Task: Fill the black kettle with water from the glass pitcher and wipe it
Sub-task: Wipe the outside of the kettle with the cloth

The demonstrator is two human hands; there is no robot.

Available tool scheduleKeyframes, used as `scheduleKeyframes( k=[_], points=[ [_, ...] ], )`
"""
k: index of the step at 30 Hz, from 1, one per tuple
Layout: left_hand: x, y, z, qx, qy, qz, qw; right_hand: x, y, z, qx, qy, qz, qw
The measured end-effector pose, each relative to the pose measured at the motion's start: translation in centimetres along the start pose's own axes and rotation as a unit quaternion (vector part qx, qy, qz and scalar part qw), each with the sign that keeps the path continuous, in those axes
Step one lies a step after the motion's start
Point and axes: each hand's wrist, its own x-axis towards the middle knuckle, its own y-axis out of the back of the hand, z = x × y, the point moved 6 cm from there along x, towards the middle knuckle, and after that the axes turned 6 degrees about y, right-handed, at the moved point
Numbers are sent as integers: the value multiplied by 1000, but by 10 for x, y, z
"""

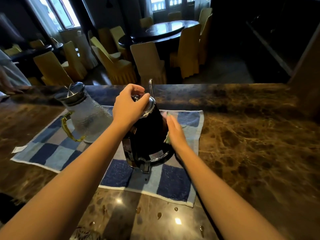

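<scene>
Brown marble counter point(251, 135); dim dining room with covered chairs point(149, 63) behind. Black kettle point(147, 135) stands centred on a blue checked towel point(57, 153). Textured glass pitcher point(88, 116) stands left of the kettle, bare counter to its right. Left hand point(129, 108) fingers curl around the steel lid point(149, 104). Right hand point(174, 130) presses a cloth point(167, 138) flat against the kettle's side.

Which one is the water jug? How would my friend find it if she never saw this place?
Look at the brown marble counter, then the blue checked towel spread on it. The glass pitcher stands on the towel's left part, left of the black kettle that both hands are on. It is the see-through bumpy one with a yellow handle and a shiny metal lid.
</scene>
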Motion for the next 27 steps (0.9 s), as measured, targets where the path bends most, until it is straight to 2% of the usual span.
scheduleKeyframes(
  k=[5,8,11,14,16,18,20,21,24,27],
  points=[
    [-1,0,1,4,-1,-4,1000,-51,-1,5,49,31,100,993],
    [-2,1,1,3,-1,-1,1000,-80,-14,4,118,32,179,976],
    [-4,4,4,6,-4,3,1000,-111,-34,-5,169,23,183,968],
    [-8,5,6,12,-17,-1,1000,-125,-31,-4,186,-33,184,965],
    [-12,11,8,33,-31,15,999,-123,-23,-15,235,-64,162,956],
    [-21,21,13,52,-61,53,995,-117,-10,-47,259,-31,118,958],
    [-36,37,22,3,-92,82,992,-106,-2,-89,259,14,25,965],
    [-44,45,26,-49,-86,75,992,-101,0,-109,225,37,-24,973],
    [-55,57,20,-202,18,-58,977,-82,-3,-156,85,103,-148,980],
    [-69,66,11,-293,99,-221,925,-70,-24,-189,26,148,-260,954]
  ],
)
